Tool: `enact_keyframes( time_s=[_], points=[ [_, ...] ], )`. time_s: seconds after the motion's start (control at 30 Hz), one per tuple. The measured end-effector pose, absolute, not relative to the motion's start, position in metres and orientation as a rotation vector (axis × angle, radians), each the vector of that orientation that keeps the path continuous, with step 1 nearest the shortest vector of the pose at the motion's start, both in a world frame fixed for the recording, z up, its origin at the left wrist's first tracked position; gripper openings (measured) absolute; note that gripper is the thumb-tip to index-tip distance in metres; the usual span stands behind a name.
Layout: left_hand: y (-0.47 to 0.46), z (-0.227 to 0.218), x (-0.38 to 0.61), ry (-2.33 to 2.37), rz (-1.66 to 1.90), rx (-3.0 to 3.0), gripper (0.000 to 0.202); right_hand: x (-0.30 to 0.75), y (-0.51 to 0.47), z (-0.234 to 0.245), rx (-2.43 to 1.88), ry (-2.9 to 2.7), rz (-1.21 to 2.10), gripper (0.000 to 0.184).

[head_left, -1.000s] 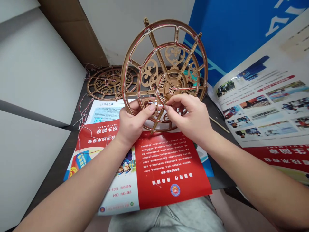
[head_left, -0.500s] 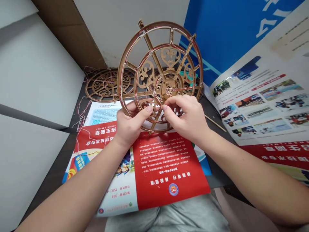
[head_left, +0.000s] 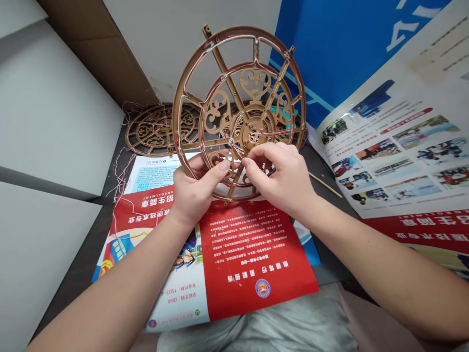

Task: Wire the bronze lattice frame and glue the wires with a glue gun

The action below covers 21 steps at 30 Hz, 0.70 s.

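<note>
The left hand (head_left: 198, 190) curls closed around the lower rim of a gold plastic filigree wheel frame (head_left: 177, 115), held upright and slightly tilted. The right hand (head_left: 280, 178) pinches narrowly at a thin red-and-white wire (head_left: 234, 148) strung across it. Below lies a glossy red leaflet (head_left: 252, 259); a second wired frame (head_left: 154, 132) lies flat at upper left.

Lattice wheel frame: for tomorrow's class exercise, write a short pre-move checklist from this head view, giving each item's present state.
1. Left hand holds the lattice wheel frame upright at its lower part: ok.
2. Right hand has its fingertips pinched at the thin red-and-white wire: cannot tell whether they grip it.
3. Wire runs along the rings and spokes: ok.
4. Loose wire ends trail beside the flyer, untidy: not ok.
5. Second lattice frame lies flat, apart from both hands: ok.
</note>
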<state>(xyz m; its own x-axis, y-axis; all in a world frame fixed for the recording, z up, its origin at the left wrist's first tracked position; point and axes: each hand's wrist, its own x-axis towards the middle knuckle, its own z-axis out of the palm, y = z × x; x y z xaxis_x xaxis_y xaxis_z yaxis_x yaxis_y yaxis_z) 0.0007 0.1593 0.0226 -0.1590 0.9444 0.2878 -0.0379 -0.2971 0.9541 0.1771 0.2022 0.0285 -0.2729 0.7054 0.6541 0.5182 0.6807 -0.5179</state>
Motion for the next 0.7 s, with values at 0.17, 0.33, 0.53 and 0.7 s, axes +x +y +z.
enact_keyframes(
  time_s=[0.17,0.33,0.53,0.7],
  points=[
    [0.1592,0.0239,0.0004,1.148,1.57,1.306,0.04,0.1772,0.2027,0.0279,-0.955,-1.945,0.261,0.011],
    [0.1593,0.0239,0.0012,1.102,1.588,1.282,0.038,0.1773,0.2023,0.0267,-0.941,-1.928,0.252,0.013],
    [0.1588,0.0257,0.0016,1.099,1.584,1.323,0.035,0.1769,0.2033,0.0269,-0.949,-1.941,0.244,0.013],
    [0.1589,0.025,0.0009,1.106,1.588,1.347,0.033,0.177,0.2032,0.0279,-0.955,-1.939,0.259,0.012]
  ],
)
